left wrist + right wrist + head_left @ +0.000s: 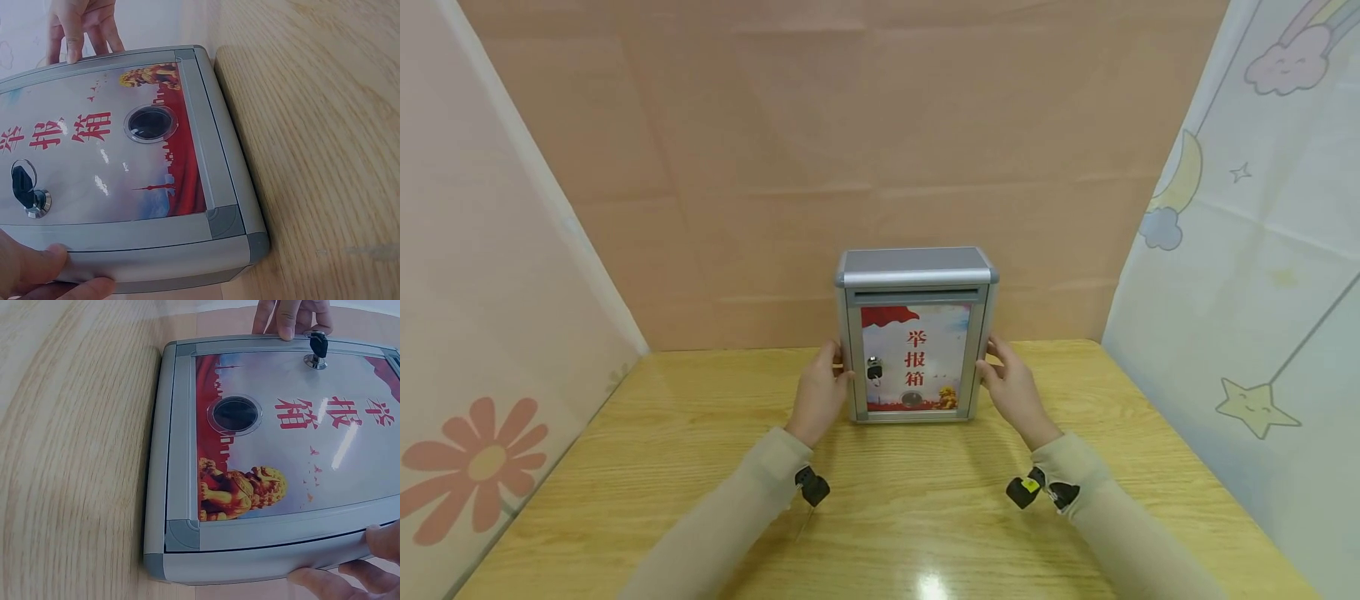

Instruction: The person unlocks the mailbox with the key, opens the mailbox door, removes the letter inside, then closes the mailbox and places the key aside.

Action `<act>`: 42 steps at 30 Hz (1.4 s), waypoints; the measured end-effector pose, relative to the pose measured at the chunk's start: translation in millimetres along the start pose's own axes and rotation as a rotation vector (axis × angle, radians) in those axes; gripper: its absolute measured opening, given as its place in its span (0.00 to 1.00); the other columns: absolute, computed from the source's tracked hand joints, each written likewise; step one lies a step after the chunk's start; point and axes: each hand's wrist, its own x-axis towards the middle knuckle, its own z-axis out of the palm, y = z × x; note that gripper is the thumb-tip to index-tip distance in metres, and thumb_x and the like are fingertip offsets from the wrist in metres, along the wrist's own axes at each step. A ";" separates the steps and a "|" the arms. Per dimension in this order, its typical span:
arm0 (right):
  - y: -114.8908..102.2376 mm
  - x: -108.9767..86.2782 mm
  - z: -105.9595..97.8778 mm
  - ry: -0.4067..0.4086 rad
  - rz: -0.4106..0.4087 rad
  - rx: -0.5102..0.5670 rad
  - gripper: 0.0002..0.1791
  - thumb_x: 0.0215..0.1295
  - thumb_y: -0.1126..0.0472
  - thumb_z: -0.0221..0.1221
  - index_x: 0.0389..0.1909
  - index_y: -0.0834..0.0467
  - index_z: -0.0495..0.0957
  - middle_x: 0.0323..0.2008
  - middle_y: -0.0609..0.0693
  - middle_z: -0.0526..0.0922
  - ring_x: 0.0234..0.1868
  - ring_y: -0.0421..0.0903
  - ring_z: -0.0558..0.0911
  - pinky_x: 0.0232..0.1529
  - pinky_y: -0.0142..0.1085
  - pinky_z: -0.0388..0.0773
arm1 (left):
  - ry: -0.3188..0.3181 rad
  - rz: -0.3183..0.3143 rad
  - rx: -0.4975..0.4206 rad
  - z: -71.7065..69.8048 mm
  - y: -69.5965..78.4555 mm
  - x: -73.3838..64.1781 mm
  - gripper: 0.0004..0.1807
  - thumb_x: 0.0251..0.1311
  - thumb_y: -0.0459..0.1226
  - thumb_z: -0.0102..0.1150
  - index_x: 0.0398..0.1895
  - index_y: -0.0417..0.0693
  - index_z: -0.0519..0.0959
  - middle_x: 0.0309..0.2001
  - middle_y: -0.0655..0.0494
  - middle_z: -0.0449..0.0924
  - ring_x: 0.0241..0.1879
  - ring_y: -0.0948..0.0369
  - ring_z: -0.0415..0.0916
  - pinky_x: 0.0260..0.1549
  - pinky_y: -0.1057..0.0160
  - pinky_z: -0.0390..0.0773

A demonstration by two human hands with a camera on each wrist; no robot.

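An upright grey metal report box [891, 342] with a slot [917, 297] near its top stands at the back of the table. Red characters and a golden lion [244, 490] are printed on its white front panel. A key [23, 185] with a black head sits in the lock, and lower down is a round dark window [235, 415]. My left hand [820, 396] holds the box's left side, thumb toward the front edge. On the opposite side my right hand [1015, 396] grips it, thumb at the front edge and fingers along the side.
The wooden table [700, 467] runs back to an orange-brown cloth wall [760, 167], close behind the box. Pale printed curtains border it at left [512, 250] and right [1247, 275]. Each wrist wears a small black camera.
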 end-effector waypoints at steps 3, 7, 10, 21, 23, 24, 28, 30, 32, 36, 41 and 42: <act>0.4 -0.3 0.4 0.000 -0.004 0.003 0.33 0.74 0.68 0.48 0.75 0.62 0.48 0.67 0.70 0.62 0.58 0.67 0.75 0.53 0.52 0.76 | -0.003 0.005 0.007 -0.7 -0.5 0.1 0.13 0.59 0.24 0.61 0.44 0.40 0.69 0.43 0.43 0.79 0.44 0.50 0.83 0.41 0.58 0.83; 1.6 -1.5 0.5 -0.002 -0.005 0.002 0.33 0.74 0.67 0.47 0.75 0.61 0.48 0.67 0.70 0.62 0.58 0.67 0.75 0.53 0.52 0.76 | -0.013 0.006 0.015 -1.5 0.0 0.2 0.13 0.60 0.25 0.60 0.44 0.40 0.69 0.42 0.44 0.79 0.45 0.51 0.83 0.41 0.59 0.83; 2.0 -2.8 0.0 -0.004 0.006 0.001 0.33 0.74 0.66 0.47 0.76 0.59 0.47 0.67 0.69 0.62 0.59 0.66 0.75 0.53 0.52 0.76 | -0.020 0.014 0.017 -1.9 0.9 -0.4 0.13 0.60 0.25 0.60 0.44 0.40 0.69 0.42 0.44 0.78 0.45 0.51 0.82 0.42 0.59 0.83; 2.5 -1.1 -1.8 -0.006 0.025 -0.027 0.33 0.75 0.65 0.47 0.76 0.58 0.47 0.69 0.68 0.60 0.61 0.65 0.73 0.54 0.53 0.75 | -0.026 0.029 0.018 -0.9 -1.4 0.1 0.12 0.60 0.27 0.61 0.42 0.40 0.69 0.42 0.45 0.78 0.46 0.52 0.83 0.42 0.61 0.83; 2.2 -0.9 -2.1 -0.009 0.025 -0.027 0.33 0.75 0.65 0.47 0.76 0.59 0.46 0.69 0.68 0.59 0.62 0.65 0.72 0.54 0.52 0.75 | -0.019 0.042 0.024 -0.9 -1.9 -0.1 0.12 0.60 0.27 0.61 0.42 0.40 0.69 0.42 0.44 0.78 0.45 0.52 0.82 0.42 0.61 0.83; 2.1 -0.7 -2.1 -0.010 0.024 -0.026 0.33 0.75 0.65 0.47 0.76 0.59 0.46 0.70 0.68 0.59 0.62 0.65 0.72 0.55 0.51 0.75 | -0.014 0.048 0.025 -1.0 -2.3 -0.2 0.12 0.61 0.27 0.61 0.42 0.39 0.69 0.42 0.44 0.78 0.45 0.52 0.82 0.41 0.61 0.83; 2.0 -0.5 -2.1 -0.012 0.016 -0.013 0.33 0.75 0.65 0.46 0.76 0.60 0.45 0.70 0.69 0.58 0.62 0.66 0.71 0.55 0.49 0.75 | -0.007 0.046 0.017 -1.2 -3.4 -0.5 0.11 0.61 0.29 0.61 0.43 0.40 0.70 0.42 0.45 0.78 0.44 0.52 0.83 0.41 0.62 0.82; 2.1 -0.7 -1.8 -0.013 0.016 -0.009 0.33 0.75 0.65 0.46 0.76 0.60 0.45 0.69 0.69 0.58 0.62 0.67 0.71 0.55 0.49 0.75 | -0.009 0.032 0.008 -1.1 -4.1 -1.1 0.11 0.61 0.29 0.62 0.43 0.40 0.71 0.42 0.46 0.79 0.44 0.53 0.83 0.41 0.62 0.82; 2.2 -1.0 -1.6 -0.015 0.015 -0.007 0.33 0.75 0.65 0.46 0.76 0.60 0.45 0.69 0.70 0.58 0.62 0.67 0.71 0.55 0.50 0.75 | -0.012 0.012 0.002 -1.2 -4.5 -1.8 0.11 0.61 0.30 0.62 0.43 0.41 0.71 0.42 0.47 0.79 0.44 0.54 0.83 0.41 0.61 0.83; 2.7 -1.5 -0.8 -0.017 0.017 -0.004 0.33 0.75 0.64 0.46 0.76 0.59 0.45 0.69 0.69 0.58 0.62 0.67 0.71 0.55 0.51 0.75 | -0.012 -0.014 0.006 -1.8 -5.3 -3.0 0.11 0.61 0.32 0.62 0.43 0.41 0.72 0.42 0.49 0.79 0.43 0.55 0.82 0.42 0.60 0.82; 3.9 -1.5 0.4 -0.022 0.023 0.005 0.33 0.75 0.63 0.46 0.76 0.56 0.46 0.70 0.68 0.59 0.62 0.66 0.72 0.55 0.50 0.75 | -0.005 -0.027 0.012 -2.5 -6.5 -3.4 0.11 0.61 0.33 0.63 0.43 0.42 0.73 0.42 0.49 0.79 0.43 0.55 0.81 0.42 0.59 0.82; 3.9 -1.5 0.7 -0.024 0.022 0.005 0.33 0.75 0.63 0.46 0.76 0.56 0.46 0.70 0.68 0.59 0.62 0.66 0.72 0.55 0.51 0.75 | -0.002 -0.026 0.013 -2.6 -6.9 -3.3 0.11 0.61 0.33 0.63 0.43 0.42 0.73 0.42 0.49 0.79 0.43 0.55 0.81 0.42 0.60 0.82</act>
